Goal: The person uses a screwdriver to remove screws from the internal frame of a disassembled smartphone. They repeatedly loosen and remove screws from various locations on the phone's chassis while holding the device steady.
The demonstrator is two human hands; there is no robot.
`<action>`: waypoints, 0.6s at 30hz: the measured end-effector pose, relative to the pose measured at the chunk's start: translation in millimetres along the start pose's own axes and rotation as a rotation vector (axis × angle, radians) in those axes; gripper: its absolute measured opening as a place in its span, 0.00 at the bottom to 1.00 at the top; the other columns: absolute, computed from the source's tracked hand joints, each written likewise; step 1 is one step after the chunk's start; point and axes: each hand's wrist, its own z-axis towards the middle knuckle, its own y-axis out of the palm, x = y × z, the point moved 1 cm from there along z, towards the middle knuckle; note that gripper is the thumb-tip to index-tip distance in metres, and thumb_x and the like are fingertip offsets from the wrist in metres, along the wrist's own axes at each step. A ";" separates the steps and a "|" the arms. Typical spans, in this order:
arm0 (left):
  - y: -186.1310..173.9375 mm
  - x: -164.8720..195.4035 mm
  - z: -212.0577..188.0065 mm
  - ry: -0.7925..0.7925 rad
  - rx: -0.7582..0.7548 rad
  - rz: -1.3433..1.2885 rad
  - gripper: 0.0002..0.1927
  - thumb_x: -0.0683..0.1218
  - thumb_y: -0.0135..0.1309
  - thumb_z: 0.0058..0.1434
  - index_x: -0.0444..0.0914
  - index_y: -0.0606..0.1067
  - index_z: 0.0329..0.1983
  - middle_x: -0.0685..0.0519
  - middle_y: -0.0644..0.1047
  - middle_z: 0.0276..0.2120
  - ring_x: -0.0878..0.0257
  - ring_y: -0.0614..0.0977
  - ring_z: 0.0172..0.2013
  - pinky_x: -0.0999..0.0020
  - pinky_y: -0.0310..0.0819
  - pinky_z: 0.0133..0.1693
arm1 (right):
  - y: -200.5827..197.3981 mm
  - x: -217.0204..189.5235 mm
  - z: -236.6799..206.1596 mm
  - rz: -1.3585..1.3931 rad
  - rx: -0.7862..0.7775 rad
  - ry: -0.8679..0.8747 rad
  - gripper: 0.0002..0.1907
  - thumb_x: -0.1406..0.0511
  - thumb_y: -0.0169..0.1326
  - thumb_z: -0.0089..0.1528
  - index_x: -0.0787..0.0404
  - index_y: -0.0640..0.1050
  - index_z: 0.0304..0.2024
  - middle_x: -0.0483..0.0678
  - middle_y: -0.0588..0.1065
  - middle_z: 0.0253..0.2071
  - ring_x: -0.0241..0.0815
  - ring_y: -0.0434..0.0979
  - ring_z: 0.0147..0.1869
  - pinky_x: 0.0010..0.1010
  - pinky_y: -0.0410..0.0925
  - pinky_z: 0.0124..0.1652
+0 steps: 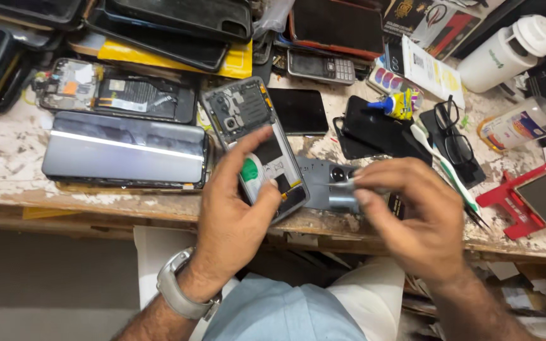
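left hand point(238, 218): grip closed around opened phone point(257, 146), tilted up so its insides face the eye | right hand point(412, 215): pinches small silvery tool point(342, 184) beside it | desk point(7, 164): cluttered with phone parts

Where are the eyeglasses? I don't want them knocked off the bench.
The eyeglasses lie on the right of the bench, folded on a black phone back, between the small glue tube and the clear pump bottle.

The left hand point(235, 215) holds an opened phone point(257, 145) over the table point(7, 164) edge. Right of it, the right hand point(412, 215) pinches a small tool point(342, 184) above a back cover point(327, 180). Left of the phone lie two phones point(124, 155); glasses point(453, 132) and bottles point(507, 53) lie behind right.
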 end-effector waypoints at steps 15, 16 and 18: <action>11.1 -3.8 -2.4 0.035 0.069 -0.094 0.16 0.40 0.53 0.70 0.35 0.74 0.61 0.50 0.78 0.55 0.66 0.78 0.56 0.70 0.72 0.60 | 12.7 30.1 -31.4 -0.049 0.044 0.192 0.06 0.73 0.62 0.60 0.65 0.81 0.40 0.48 0.80 0.43 0.38 0.81 0.49 0.27 0.72 0.51; 10.6 -3.2 -1.9 0.028 0.068 -0.086 0.16 0.40 0.53 0.70 0.36 0.74 0.60 0.50 0.78 0.54 0.66 0.78 0.55 0.70 0.73 0.59 | 12.7 29.7 -31.1 -0.046 0.065 0.180 0.06 0.73 0.62 0.60 0.65 0.80 0.40 0.48 0.80 0.43 0.39 0.81 0.49 0.27 0.72 0.52; 9.4 -1.8 -0.7 -0.012 0.061 -0.046 0.15 0.41 0.55 0.68 0.37 0.76 0.58 0.51 0.79 0.50 0.66 0.79 0.51 0.71 0.74 0.55 | 11.7 28.7 -30.9 -0.041 0.109 0.156 0.06 0.73 0.62 0.61 0.65 0.80 0.41 0.49 0.80 0.44 0.39 0.80 0.50 0.28 0.71 0.53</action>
